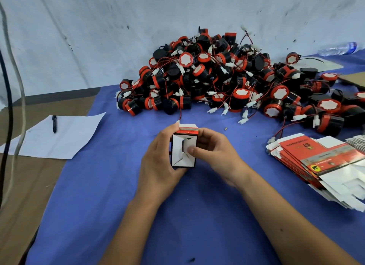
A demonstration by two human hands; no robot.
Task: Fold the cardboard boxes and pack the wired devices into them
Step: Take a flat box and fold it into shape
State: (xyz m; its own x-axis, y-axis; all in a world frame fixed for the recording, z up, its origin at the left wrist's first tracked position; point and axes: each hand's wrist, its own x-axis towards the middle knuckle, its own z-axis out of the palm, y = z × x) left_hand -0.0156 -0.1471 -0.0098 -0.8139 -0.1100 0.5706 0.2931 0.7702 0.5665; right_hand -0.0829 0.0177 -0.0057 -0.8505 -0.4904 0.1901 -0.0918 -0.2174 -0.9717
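At the centre of the head view, above the blue-covered counter (98, 195), a small cardboard box (183, 152) is held on end, its open mouth facing the camera and its white inner flaps partly folded inward. The left hand (160, 158) wraps the box's left side, fingers curled around it. The right hand (213, 148) grips the right side, its thumb (192, 150) pressing an inner flap into the opening. Behind, well apart from the box, lies the pile of wired devices (227, 79), black and red with white connectors; one loose red lead ends just beside the box's top edge. At right sits the stack of flat box blanks (316, 162). A sheet of paper (59, 136) with a pen (54, 124) lies at left. Likely risks: the thumb may crease the flap if pressed off its fold line, and the flaps may spring open once released.
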